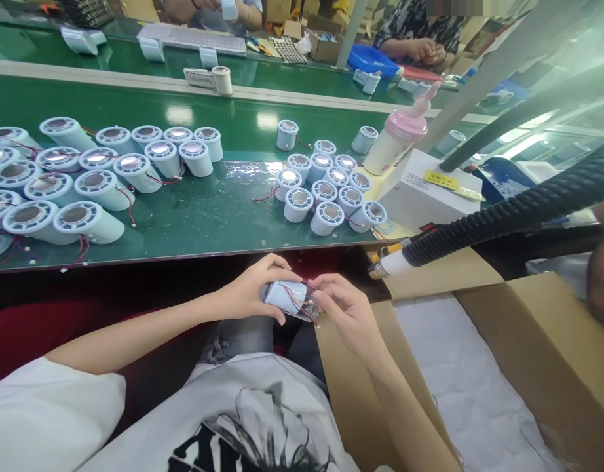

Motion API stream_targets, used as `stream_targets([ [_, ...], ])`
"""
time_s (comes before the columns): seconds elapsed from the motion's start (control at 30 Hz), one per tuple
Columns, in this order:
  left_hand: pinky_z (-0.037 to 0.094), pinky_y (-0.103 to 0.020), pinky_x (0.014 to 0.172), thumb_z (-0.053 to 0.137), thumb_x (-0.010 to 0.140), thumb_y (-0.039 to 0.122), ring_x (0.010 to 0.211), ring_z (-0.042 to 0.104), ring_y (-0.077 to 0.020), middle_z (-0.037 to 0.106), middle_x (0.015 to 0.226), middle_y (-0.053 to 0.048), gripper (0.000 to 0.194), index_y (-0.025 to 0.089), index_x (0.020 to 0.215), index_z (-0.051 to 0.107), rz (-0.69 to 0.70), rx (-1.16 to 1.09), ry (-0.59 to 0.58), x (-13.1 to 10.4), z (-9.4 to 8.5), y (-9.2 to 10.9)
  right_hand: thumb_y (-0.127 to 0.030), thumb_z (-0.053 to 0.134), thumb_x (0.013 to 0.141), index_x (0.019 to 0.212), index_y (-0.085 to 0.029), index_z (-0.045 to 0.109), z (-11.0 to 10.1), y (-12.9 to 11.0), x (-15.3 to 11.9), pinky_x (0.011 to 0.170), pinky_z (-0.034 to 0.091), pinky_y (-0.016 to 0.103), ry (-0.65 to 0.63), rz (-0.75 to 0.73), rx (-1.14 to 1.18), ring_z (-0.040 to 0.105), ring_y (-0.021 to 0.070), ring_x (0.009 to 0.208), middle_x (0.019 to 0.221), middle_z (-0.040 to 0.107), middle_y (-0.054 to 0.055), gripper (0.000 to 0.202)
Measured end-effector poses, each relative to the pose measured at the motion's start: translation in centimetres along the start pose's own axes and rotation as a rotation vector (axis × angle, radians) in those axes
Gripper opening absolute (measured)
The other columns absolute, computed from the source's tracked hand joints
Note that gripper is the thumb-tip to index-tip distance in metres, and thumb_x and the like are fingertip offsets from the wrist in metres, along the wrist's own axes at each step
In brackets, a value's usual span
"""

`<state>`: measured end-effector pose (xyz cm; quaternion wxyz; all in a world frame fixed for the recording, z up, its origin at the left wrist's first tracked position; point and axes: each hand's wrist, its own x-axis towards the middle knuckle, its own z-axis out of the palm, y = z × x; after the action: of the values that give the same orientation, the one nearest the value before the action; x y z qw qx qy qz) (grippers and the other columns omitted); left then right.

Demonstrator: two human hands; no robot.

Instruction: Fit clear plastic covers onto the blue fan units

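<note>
My left hand (259, 288) is wrapped round a light blue plastic cylinder (286, 296) with thin red and dark wires along its side. It lies on its side above my lap, below the bench's front edge. Around its right end is a clear, shiny film (309, 307) that looks like a plastic bag. My right hand (345, 308) has its fingers and thumb closed on that end of the film. The fingertips partly hide what they pinch. Similar light blue cylinders (324, 191) with ringed tops and wires stand on the bench ahead of my hands.
More cylinders (88, 219) crowd the left of the green bench (198, 223). A pink-lidded bottle (397, 134) and a white box (424, 190) stand to the right. A black corrugated hose (508, 203) hangs over an open carton (542, 341). Two co-workers' hands (424, 51) show across the bench.
</note>
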<state>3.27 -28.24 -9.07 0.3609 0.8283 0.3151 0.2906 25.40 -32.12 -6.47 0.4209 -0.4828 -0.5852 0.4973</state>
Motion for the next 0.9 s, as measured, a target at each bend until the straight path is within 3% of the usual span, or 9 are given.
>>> stream_targets([
  [0.1, 0.04, -0.038, 0.101, 0.078, 0.065, 0.042, 0.118, 0.047, -0.0242, 0.044, 0.127, -0.012, 0.065, 0.022, 0.122, 0.058, -0.028, -0.02, -0.024, -0.2, 0.2, -0.1, -0.051, 0.066, 0.077, 0.059, -0.019, 0.066, 0.1, 0.5, 0.0, 0.062, 0.05, 0.015, -0.026, -0.01, -0.018, 0.059, 0.0141, 0.089, 0.096, 0.06, 0.006, 0.037],
  [0.2, 0.049, -0.032, 0.09, 0.076, 0.068, 0.041, 0.115, 0.052, -0.0223, 0.049, 0.126, -0.013, 0.065, 0.019, 0.125, 0.054, -0.093, -0.152, -0.05, -0.2, 0.3, 0.2, -0.056, 0.073, 0.071, 0.073, -0.022, 0.069, 0.4, 0.9, -0.2, 0.069, 0.056, 0.018, -0.042, -0.094, -0.097, 0.06, 0.0148, 0.092, 0.103, 0.06, 0.006, 0.035],
  [0.33, 0.049, -0.029, 0.089, 0.076, 0.068, 0.038, 0.109, 0.056, -0.0203, 0.056, 0.121, -0.012, 0.065, 0.015, 0.125, 0.053, -0.08, -0.199, -0.041, -0.2, 0.4, 0.4, -0.049, 0.069, 0.077, 0.069, -0.021, 0.068, 0.8, 1.3, -0.2, 0.066, 0.057, 0.019, -0.026, -0.143, -0.158, 0.061, 0.0133, 0.083, 0.1, 0.062, 0.006, 0.029],
  [0.5, 0.048, -0.03, 0.094, 0.074, 0.072, 0.029, 0.115, 0.054, -0.0201, 0.051, 0.131, -0.012, 0.067, 0.018, 0.132, 0.047, -0.08, -0.348, -0.141, -0.4, 0.6, 0.2, -0.038, 0.073, 0.076, 0.06, -0.02, 0.066, 0.2, 1.4, 0.2, 0.064, 0.059, 0.019, 0.015, 0.009, 0.232, 0.064, 0.0155, 0.082, 0.083, 0.065, 0.004, 0.025],
  [0.57, 0.048, -0.031, 0.095, 0.074, 0.073, 0.027, 0.112, 0.056, -0.0185, 0.051, 0.131, -0.013, 0.066, 0.017, 0.131, 0.046, -0.18, -0.539, -0.129, -0.5, 0.7, 0.3, -0.039, 0.076, 0.074, 0.068, -0.021, 0.068, -0.2, 1.5, 0.1, 0.072, 0.062, 0.025, -0.031, 0.003, 0.284, 0.065, 0.019, 0.094, 0.096, 0.067, 0.004, 0.02],
  [0.67, 0.05, -0.03, 0.091, 0.072, 0.075, 0.026, 0.108, 0.056, -0.0168, 0.051, 0.129, -0.013, 0.058, 0.016, 0.127, 0.048, -0.281, -0.756, -0.053, -0.6, 0.9, 0.6, -0.034, 0.081, 0.072, 0.096, -0.027, 0.069, -0.5, 1.6, -0.4, 0.097, 0.056, 0.03, -0.116, -0.199, -0.026, 0.056, 0.0203, 0.118, 0.125, 0.059, 0.005, 0.027],
  [0.73, 0.054, -0.031, 0.082, 0.071, 0.077, 0.027, 0.101, 0.057, -0.0169, 0.049, 0.129, -0.014, 0.057, 0.016, 0.128, 0.047, -0.311, -0.834, -0.058, -0.8, 0.9, 0.8, -0.028, 0.078, 0.076, 0.108, -0.029, 0.064, -0.6, 1.7, -0.8, 0.107, 0.049, 0.034, -0.124, -0.31, -0.222, 0.053, 0.0189, 0.123, 0.129, 0.056, 0.004, 0.035],
  [0.8, 0.055, -0.031, 0.076, 0.07, 0.077, 0.027, 0.097, 0.058, -0.0167, 0.048, 0.129, -0.015, 0.063, 0.019, 0.134, 0.043, -0.307, -0.846, -0.106, -0.9, 0.8, 1.0, -0.025, 0.074, 0.079, 0.109, -0.028, 0.062, -0.6, 1.9, -1.1, 0.108, 0.049, 0.033, -0.123, -0.344, -0.269, 0.053, 0.0174, 0.122, 0.128, 0.057, 0.004, 0.032],
  [0.9, 0.051, -0.03, 0.088, 0.072, 0.075, 0.022, 0.107, 0.057, -0.0184, 0.048, 0.133, -0.013, 0.07, 0.022, 0.138, 0.043, -0.202, -0.703, -0.144, -1.1, 0.3, 1.2, -0.026, 0.076, 0.077, 0.11, -0.026, 0.06, -0.5, 2.0, -1.4, 0.098, 0.055, 0.022, -0.153, -0.306, -0.166, 0.056, 0.0141, 0.118, 0.125, 0.058, 0.004, 0.036],
])
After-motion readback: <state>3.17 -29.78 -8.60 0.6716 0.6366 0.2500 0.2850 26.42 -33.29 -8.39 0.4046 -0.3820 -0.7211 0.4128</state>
